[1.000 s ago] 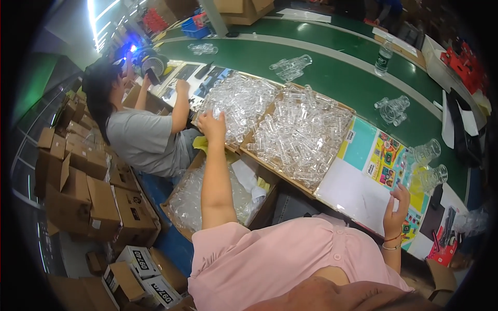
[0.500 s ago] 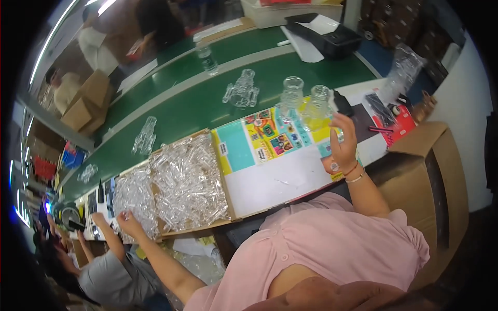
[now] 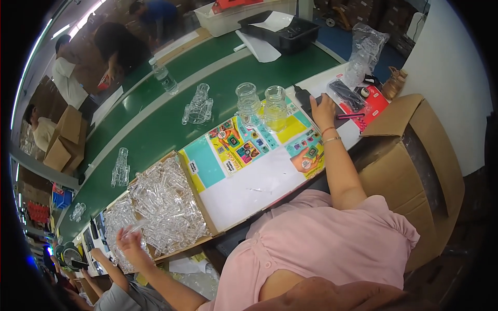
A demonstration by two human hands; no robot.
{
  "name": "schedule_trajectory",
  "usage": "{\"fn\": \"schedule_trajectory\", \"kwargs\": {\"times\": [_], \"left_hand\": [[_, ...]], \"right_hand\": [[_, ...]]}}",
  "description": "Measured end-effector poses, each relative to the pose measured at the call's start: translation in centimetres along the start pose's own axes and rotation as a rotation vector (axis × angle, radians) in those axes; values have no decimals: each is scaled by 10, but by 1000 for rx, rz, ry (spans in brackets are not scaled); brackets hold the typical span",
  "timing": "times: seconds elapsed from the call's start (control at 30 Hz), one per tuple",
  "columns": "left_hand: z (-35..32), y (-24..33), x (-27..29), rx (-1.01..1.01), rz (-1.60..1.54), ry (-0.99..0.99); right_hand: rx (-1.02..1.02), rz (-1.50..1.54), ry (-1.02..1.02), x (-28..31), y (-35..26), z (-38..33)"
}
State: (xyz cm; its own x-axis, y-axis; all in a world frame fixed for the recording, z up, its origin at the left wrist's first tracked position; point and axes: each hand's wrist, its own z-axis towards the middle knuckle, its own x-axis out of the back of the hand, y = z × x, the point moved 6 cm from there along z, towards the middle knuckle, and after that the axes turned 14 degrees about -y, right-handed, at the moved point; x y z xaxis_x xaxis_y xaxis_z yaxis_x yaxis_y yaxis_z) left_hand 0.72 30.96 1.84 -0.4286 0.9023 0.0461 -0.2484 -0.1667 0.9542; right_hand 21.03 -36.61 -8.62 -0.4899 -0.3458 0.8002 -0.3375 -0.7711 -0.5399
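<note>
My left hand (image 3: 132, 244) is over the cardboard trays of small clear plastic parts (image 3: 168, 205), its fingers pinched on a clear plastic piece (image 3: 136, 226) whose exact shape blurs into the pile. My right hand (image 3: 324, 113) is at the right end of the printed sheet, fingers closed against a black bottle (image 3: 302, 97) with a narrow tip. Just left of that bottle, two clear vase-shaped plastic assemblies (image 3: 249, 106) stand side by side on the sheet. Another clear assembly (image 3: 198, 106), with side pieces attached, stands on the green conveyor belt.
Further clear assemblies (image 3: 121, 168) sit along the green belt (image 3: 150, 136). A water bottle (image 3: 165, 78) and a black bin (image 3: 280, 30) are beyond. An open carton (image 3: 410, 176) stands at my right, near a pink-handled tool (image 3: 350, 116). A co-worker's arm (image 3: 111, 269) is at the left.
My right hand has moved from above the printed sheet to the black bottle. My left hand stays by the clear parts, now with a piece showing. The whole view has shifted and turned.
</note>
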Motion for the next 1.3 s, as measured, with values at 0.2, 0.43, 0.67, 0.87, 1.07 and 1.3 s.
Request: {"fn": "schedule_trajectory", "kwargs": {"times": [0.2,0.43,0.67,0.87,1.07,1.3], "left_hand": [[-43,-5,-122,138,-50,-363],[-55,-15,-190,267,-497,-395],[-63,-2,-206,198,-562,-478],[-57,-10,-212,92,-376,-425],[-68,-3,-225,291,-458,-468],[-69,11,-223,31,-309,-486]], "right_hand": [[2,-85,-413,-45,-12,31],[80,794,-220,-19,-22,22],[440,1348,-138,95,-119,-42],[629,1266,-403,99,-162,-96],[375,1698,-654,63,-169,-113],[104,2298,-888,59,-188,-107]]}}
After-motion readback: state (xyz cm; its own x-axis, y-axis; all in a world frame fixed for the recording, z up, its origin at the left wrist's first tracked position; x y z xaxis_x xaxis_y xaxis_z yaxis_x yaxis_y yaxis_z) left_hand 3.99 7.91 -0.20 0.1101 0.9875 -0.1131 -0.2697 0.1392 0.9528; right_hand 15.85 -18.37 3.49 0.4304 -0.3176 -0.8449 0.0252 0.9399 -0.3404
